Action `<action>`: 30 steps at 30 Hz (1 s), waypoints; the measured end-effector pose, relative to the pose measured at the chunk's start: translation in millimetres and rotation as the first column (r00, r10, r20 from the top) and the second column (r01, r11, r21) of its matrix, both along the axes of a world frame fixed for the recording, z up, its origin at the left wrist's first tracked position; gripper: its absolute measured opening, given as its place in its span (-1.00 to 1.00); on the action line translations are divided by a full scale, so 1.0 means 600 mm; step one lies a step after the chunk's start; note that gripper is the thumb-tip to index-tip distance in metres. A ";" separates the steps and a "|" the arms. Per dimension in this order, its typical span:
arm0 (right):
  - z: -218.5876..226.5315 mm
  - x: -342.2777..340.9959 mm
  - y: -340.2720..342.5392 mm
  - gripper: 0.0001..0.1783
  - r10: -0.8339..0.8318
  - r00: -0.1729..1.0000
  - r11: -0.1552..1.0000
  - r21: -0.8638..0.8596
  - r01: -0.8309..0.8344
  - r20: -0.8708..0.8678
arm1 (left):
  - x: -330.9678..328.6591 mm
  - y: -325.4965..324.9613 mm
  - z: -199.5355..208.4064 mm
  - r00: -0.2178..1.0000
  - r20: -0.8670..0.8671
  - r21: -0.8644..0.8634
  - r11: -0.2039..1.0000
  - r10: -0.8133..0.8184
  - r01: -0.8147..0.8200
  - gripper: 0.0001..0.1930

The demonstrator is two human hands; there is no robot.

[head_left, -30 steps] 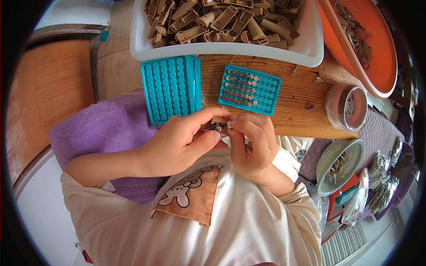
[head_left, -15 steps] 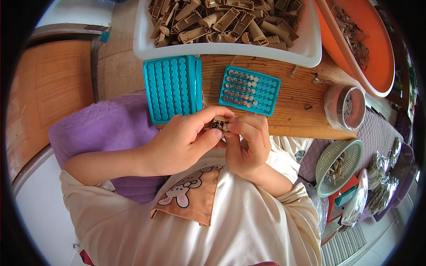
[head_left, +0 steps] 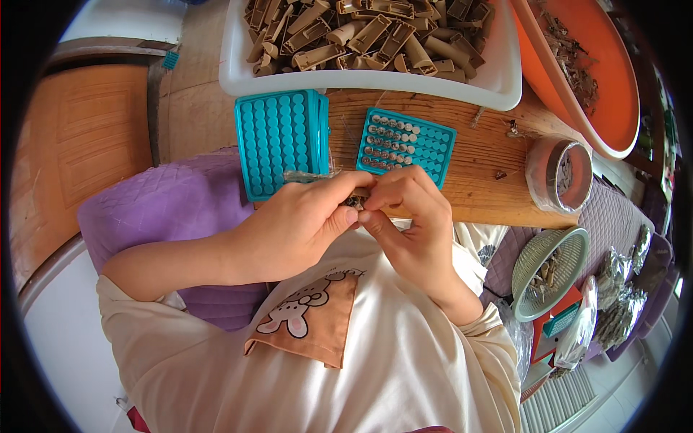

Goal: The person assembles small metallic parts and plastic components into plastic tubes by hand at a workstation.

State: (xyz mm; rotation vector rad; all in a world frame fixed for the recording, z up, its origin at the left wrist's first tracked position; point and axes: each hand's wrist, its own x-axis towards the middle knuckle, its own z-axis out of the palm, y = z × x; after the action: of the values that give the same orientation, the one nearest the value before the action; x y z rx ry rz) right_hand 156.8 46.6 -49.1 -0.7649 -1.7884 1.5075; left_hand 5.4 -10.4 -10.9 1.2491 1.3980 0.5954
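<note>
Hands barely shifted; left hand point(head_left: 292, 227) & right hand point(head_left: 408, 220) fingers pinch small dark piece point(head_left: 356, 200) btwn them.

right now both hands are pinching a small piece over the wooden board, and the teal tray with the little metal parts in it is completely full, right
Not quite. In the head view both hands, left hand and right hand, do pinch a small piece over the wooden board, but the teal tray is only partly filled: metal parts sit in its left holes, while its right holes are empty.

Wooden plank bench point(head_left: 484, 155), purple quilted cushion point(head_left: 166, 209), orange panelled door point(head_left: 79, 144), daylight.
</note>
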 end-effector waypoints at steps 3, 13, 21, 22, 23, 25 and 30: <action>0.010 0.005 0.024 -0.80 0.147 0.985 0.981 -0.138 -0.133 0.092 | 0.004 -0.003 -0.002 0.999 -0.048 0.088 0.996 -0.024 0.028 -0.75; 0.017 -0.042 0.143 -0.78 0.481 0.847 0.857 0.086 -0.509 0.226 | -0.008 0.014 0.007 0.869 0.377 -0.277 0.934 0.321 -0.225 -0.79; -0.032 -0.139 0.238 -0.79 -0.269 0.887 0.782 0.622 -0.026 0.375 | -0.042 0.037 0.000 0.824 0.376 -0.334 0.891 0.424 -0.307 -0.80; -0.029 -0.142 0.235 -0.79 -0.268 0.888 0.781 0.624 -0.026 0.373 | -0.044 0.037 -0.001 0.810 0.397 -0.325 0.891 0.432 -0.316 -0.81; -0.025 -0.141 0.230 -0.81 -0.226 0.891 0.821 0.570 -0.043 0.394 | -0.046 0.038 -0.001 0.796 0.418 -0.316 0.891 0.438 -0.325 -0.81; -0.020 -0.136 0.220 -0.84 -0.152 0.904 0.845 0.527 -0.091 0.400 | -0.047 0.039 0.003 0.784 0.425 -0.332 0.884 0.452 -0.330 -0.81; -0.001 -0.114 0.202 -0.84 -0.104 0.912 0.909 0.411 -0.075 0.397 | -0.042 0.044 0.011 0.750 0.461 -0.327 0.876 0.475 -0.354 -0.73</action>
State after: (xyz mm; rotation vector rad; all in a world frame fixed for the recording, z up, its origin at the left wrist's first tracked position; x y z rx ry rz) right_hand 88.6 167.9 -49.9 -0.9153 -2.3095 0.9313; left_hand -19.8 16.2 -4.2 0.5138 1.2194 0.9824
